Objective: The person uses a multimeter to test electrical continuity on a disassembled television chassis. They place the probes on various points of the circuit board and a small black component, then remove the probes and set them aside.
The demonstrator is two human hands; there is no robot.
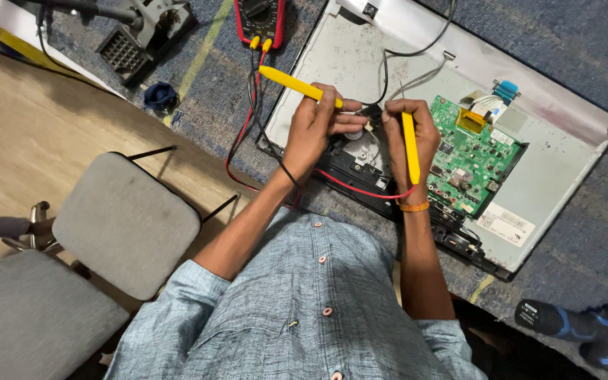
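Blue-grey buttoned shirt (pixel 304 302), orange wristband (pixel 414 207)

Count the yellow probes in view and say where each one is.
2. One yellow probe is held in the left hand; the other yellow probe is in the right hand. Both tips meet over the opened panel.

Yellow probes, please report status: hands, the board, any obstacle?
Left hand grips one yellow probe; right hand grips the other probe. Tips meet left of the green circuit board. Red lead crosses below the hands.

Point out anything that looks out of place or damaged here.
Nothing looks damaged. The left hand and right hand each hold a yellow probe over the opened screen panel; only the ribbon cable hangs loose.
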